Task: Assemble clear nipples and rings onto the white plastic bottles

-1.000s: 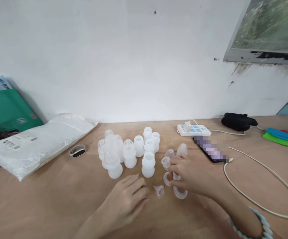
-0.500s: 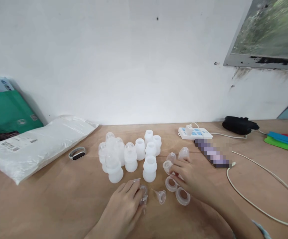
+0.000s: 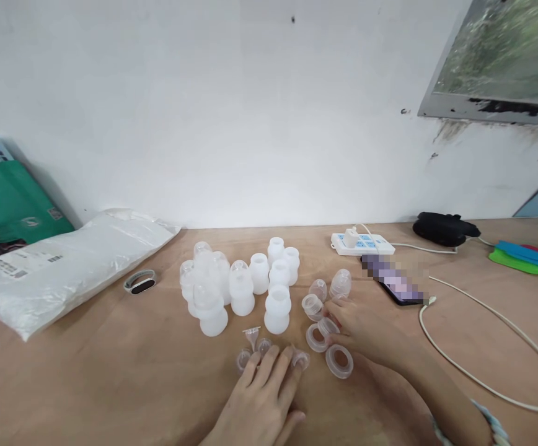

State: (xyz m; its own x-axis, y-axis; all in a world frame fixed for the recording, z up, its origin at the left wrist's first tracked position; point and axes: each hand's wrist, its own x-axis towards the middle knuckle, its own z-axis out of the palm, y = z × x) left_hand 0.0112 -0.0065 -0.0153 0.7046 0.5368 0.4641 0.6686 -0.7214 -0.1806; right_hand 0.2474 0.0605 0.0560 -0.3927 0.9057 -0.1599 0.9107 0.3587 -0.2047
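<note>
My left hand [image 3: 264,396] lies palm down with its fingers stretched out. Its fingertips touch a clear bottle nipple [image 3: 301,358], and more clear nipples [image 3: 251,337] are just beyond and left of the fingers. My right hand [image 3: 359,328] pinches a translucent bottle collar ring [image 3: 328,326], held over another ring [image 3: 315,339]. Nearer to me lies a separate ring [image 3: 339,362]. Clear domed caps [image 3: 341,283] and a small translucent piece [image 3: 312,305] sit beyond the right fingers. Small white bottles [image 3: 277,310] stand in the middle, several on the left wearing clear caps [image 3: 240,272].
A white plastic parcel [image 3: 78,260] and a wristband [image 3: 140,282] are at the left. On the right are a power strip [image 3: 366,244], a phone [image 3: 394,282], a looped white cable [image 3: 496,325] and a black case [image 3: 444,229]. The wall [image 3: 250,124] bounds the table behind.
My left hand has shifted right onto the lone nipple, exposing nipples it covered before. My right hand now has a ring between its fingers, tilted above another ring.
</note>
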